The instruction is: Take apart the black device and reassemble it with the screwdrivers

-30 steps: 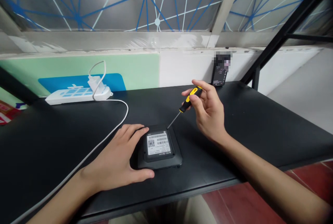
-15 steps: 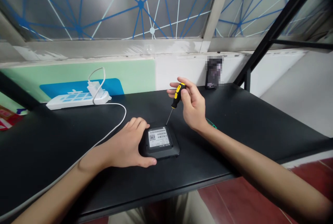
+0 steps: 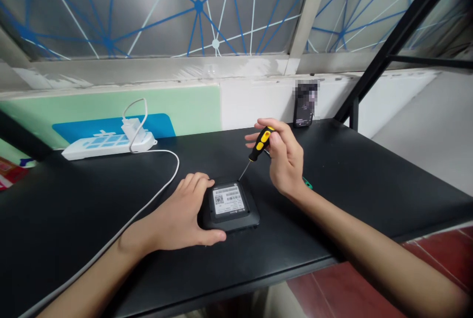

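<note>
A small black box-shaped device [image 3: 231, 208] lies face down on the black table [image 3: 66, 199], a white label with a code on its underside. My left hand [image 3: 179, 217] grips its left side, thumb along the near edge. My right hand [image 3: 283, 158] holds a screwdriver [image 3: 257, 149] with a yellow and black handle. Its thin shaft slants down to the device's far right corner.
A white power strip [image 3: 109, 142] with a plugged-in charger lies at the back left; its white cable [image 3: 155, 192] runs across the table toward me. A dark phone [image 3: 305, 108] leans on the wall at the back. A green item [image 3: 307, 183] peeks from behind my right wrist.
The view shifted slightly. My right hand tilted the screwdriver more to the right, tip still at the device's far corner. My left hand stays on the device.
</note>
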